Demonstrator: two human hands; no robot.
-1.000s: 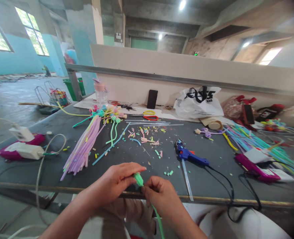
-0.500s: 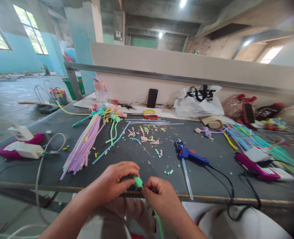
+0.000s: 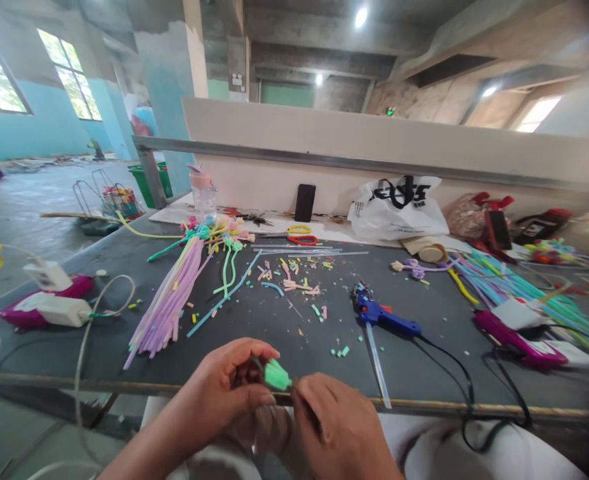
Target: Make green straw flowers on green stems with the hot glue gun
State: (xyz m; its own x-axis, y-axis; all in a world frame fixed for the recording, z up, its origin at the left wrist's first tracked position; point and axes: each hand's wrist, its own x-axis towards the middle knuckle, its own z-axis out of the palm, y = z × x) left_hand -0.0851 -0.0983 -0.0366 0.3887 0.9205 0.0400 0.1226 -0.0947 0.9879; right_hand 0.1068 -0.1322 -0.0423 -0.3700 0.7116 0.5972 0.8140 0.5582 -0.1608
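A small light-green tuft point(image 3: 276, 375), shaped like a flower bud, is held over the table's front edge. The curled fingers and thumb of my left hand point(image 3: 237, 381) close round its left end. My right hand point(image 3: 332, 417) pinches the narrow end at the tuft's right, and its fingers hide what lies beneath them. Beyond my hands, short cut pieces point(image 3: 299, 287) in pink, yellow and green are scattered about. To the right lies a blue glue gun point(image 3: 387, 319) with a clear glue stick point(image 3: 376, 363) near it.
A bundle of purple stems with flower heads point(image 3: 167, 303) lies on the left of the dark table point(image 3: 264, 327). Scissors point(image 3: 302, 239), a phone point(image 3: 305, 203) and a white bag point(image 3: 397, 217) are at the back. Purple power strips point(image 3: 519, 340) and cables flank the workspace.
The green tuft now shows more fully, as my left fingers have spread wider around it. My right hand has rolled over, and the green stem that hung below it is now hidden.
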